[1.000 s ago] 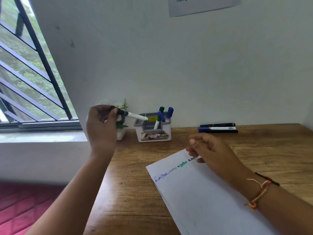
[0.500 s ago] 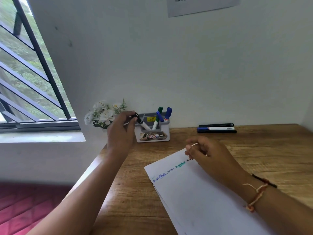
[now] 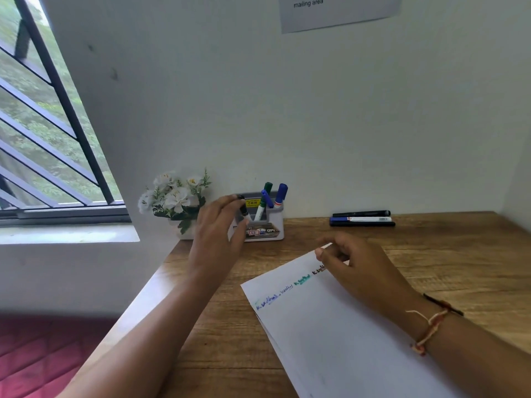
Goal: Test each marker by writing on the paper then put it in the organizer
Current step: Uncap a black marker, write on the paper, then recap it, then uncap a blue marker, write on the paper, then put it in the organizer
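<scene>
A person's left hand [image 3: 218, 225] reaches to the organizer [image 3: 263, 231], fingertips at the black cap of a marker [image 3: 244, 210] standing tilted in its left slot. Whether they grip it or only touch it cannot be told. Green and blue markers [image 3: 267, 193] stand in the organizer too. The right hand [image 3: 353, 262], in front of the organizer, pinches the paper [image 3: 330, 326] at its far corner. This looks like the put-away step. Next, one of the three markers [image 3: 362, 219] lying right of the organizer likely needs picking up and testing. Wooden desk [image 3: 431, 254], white wall [image 3: 316, 110], flowers [image 3: 175, 196] left of the organizer, barred window [image 3: 43, 139] further left.

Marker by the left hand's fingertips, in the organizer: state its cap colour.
The marker has a black cap; the head view shows it best.
</scene>
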`<state>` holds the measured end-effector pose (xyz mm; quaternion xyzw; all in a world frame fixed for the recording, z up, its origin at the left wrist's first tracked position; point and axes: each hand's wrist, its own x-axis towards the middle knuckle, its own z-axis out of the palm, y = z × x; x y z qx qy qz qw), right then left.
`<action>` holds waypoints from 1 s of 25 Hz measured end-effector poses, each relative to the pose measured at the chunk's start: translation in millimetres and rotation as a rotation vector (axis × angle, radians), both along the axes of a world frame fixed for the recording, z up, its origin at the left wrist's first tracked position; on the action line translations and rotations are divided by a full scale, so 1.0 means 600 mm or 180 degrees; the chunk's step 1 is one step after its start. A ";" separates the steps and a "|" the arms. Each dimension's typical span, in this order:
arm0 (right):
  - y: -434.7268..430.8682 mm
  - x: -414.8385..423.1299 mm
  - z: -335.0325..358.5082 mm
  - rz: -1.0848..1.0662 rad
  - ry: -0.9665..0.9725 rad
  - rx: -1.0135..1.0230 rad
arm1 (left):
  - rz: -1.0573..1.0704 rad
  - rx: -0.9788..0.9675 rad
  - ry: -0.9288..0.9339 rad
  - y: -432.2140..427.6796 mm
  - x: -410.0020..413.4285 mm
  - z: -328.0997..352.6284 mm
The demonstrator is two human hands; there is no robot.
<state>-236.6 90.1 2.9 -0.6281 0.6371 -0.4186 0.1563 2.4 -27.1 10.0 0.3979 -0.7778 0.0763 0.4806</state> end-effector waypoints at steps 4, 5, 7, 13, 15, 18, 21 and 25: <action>-0.022 -0.040 0.013 -0.0577 0.0416 -0.0046 | -0.0387 0.0235 -0.0387 0.018 -0.016 -0.015; -0.035 -0.056 0.013 -0.0744 0.0626 0.0056 | -0.0486 0.0406 -0.0536 0.021 -0.018 -0.019; -0.065 -0.091 0.008 -0.0980 0.1294 0.0277 | -0.0619 0.0648 -0.0657 0.020 -0.016 -0.023; -0.123 -0.147 -0.005 -0.1004 0.2279 0.0842 | -0.0697 0.0903 -0.0808 0.016 -0.011 -0.021; -0.131 -0.151 -0.011 -0.1093 0.2528 0.0825 | -0.0702 0.0949 -0.0820 0.017 -0.010 -0.021; -0.139 -0.152 -0.015 -0.1242 0.2850 0.0720 | -0.0733 0.0980 -0.0865 0.017 -0.012 -0.018; -0.139 -0.153 -0.019 -0.1273 0.2929 0.0646 | -0.0769 0.0969 -0.0923 0.018 -0.014 -0.017; -0.128 -0.141 -0.004 -0.0947 0.2623 0.0674 | -0.0781 0.1029 -0.0934 0.023 -0.014 -0.013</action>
